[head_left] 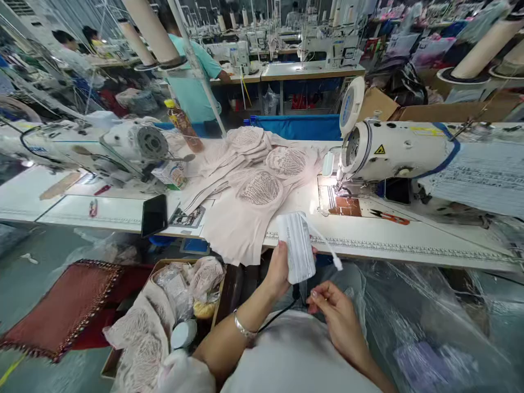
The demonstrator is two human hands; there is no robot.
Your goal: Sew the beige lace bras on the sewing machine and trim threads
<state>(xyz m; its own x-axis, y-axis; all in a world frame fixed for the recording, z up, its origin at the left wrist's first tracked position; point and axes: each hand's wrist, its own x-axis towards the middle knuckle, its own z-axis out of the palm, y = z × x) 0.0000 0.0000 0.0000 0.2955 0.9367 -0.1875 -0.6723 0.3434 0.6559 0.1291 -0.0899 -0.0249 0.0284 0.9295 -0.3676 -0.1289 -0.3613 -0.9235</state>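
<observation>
My left hand (279, 270) is closed on a stack of white printed labels (298, 246), held upright just below the table's front edge. A thin white strip (327, 248) trails from the stack toward the right. My right hand (332, 308) hovers lower, in front of my lap, with its fingers curled and pinched; what they hold is too small to make out. A pile of pale pink lace-patterned fabric pieces (254, 185) lies on the table left of the sewing machine (393, 150).
A second sewing machine (123, 144) stands at the left, with a bottle (182, 123) and a dark phone (154, 214) nearby. A box of fabric pieces (164, 311) sits on the floor beside a red mat (65, 308). Other people work at far tables. Clear plastic sheeting (429, 327) covers the right.
</observation>
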